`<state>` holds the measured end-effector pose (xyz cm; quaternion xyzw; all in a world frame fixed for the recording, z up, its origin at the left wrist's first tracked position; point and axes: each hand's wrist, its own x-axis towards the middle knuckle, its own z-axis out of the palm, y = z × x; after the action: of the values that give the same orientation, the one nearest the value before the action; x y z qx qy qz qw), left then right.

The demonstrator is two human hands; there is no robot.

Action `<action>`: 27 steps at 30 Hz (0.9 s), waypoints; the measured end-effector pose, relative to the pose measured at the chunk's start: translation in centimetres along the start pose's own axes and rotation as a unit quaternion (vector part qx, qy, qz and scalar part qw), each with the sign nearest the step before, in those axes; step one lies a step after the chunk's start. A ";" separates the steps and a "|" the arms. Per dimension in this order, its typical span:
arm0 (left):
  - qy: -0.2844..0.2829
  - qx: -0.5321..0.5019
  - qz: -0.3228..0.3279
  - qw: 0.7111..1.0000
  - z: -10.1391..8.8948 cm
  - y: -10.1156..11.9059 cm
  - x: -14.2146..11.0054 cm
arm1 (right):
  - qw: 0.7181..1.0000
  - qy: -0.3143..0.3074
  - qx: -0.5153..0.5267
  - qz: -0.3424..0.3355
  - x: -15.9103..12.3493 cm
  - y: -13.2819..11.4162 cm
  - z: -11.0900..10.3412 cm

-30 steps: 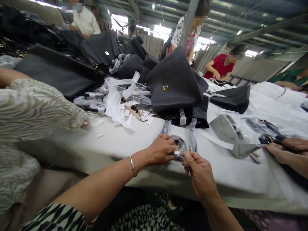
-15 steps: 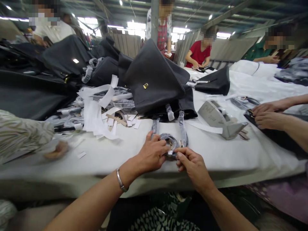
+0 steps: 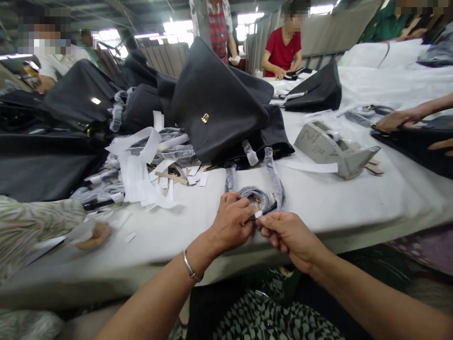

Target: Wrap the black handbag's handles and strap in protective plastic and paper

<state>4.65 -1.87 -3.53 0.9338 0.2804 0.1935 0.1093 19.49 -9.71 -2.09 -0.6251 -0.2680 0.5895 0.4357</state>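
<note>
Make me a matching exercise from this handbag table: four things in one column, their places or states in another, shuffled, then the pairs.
Things:
1. black leather handbag with gold clasp
2. plastic-wrapped bag handle
3. grey tape dispenser
4. silver bangle

Places or states:
A. on the left wrist
B. pinched by left hand and right hand
C. standing on the white table, right of the bag
D. leaning tilted mid-table

Pairs: 1-D, 2-B, 3-C, 4-A
</note>
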 end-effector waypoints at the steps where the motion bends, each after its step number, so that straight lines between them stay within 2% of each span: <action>1: 0.003 -0.004 -0.002 1.000 0.0 0.0 0.0 | 1.000 0.008 0.000 0.014 -0.1 -0.2 0.2; 4: 0.011 -0.009 -0.012 1.000 0.2 0.0 0.0 | 0.999 0.030 -0.006 0.033 -0.4 -0.6 0.7; 10: 0.025 -0.019 -0.017 0.999 0.5 -0.3 -0.1 | 0.997 0.074 -0.021 0.031 -0.6 -0.5 1.4; 21: 0.019 0.017 0.001 1.000 0.3 0.0 -0.1 | 0.997 0.079 0.006 0.008 -1.1 0.4 1.3; 24: 0.026 0.024 0.002 0.999 0.4 0.0 -0.2 | 0.996 0.086 0.029 -0.026 -2.0 0.4 1.4; 27: 0.029 0.042 0.009 0.999 0.5 0.1 -0.3 | 0.987 0.093 0.076 -0.103 -3.4 0.2 1.6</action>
<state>4.70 -2.15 -4.01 0.9340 0.2833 0.2093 0.0598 17.31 -12.30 -0.41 -0.6116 -0.2439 0.4996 0.5629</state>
